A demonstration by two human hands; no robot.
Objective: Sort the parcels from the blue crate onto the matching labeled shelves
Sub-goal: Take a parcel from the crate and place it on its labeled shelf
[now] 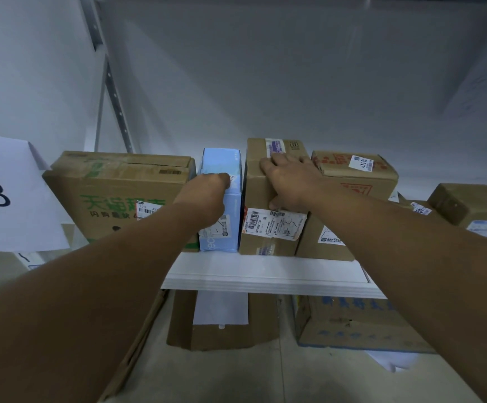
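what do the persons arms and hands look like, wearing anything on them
The left arm and right arm are bare as far as the picture shows, with no sleeves in view. The left hand and right hand wear no gloves. No watch, band or ring shows on the parts that can be seen.

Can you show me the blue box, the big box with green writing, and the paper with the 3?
blue box point(221, 159): head view, its top face.
big box with green writing point(111, 184): head view, its front face.
paper with the 3 point(18, 228): head view, below the number.
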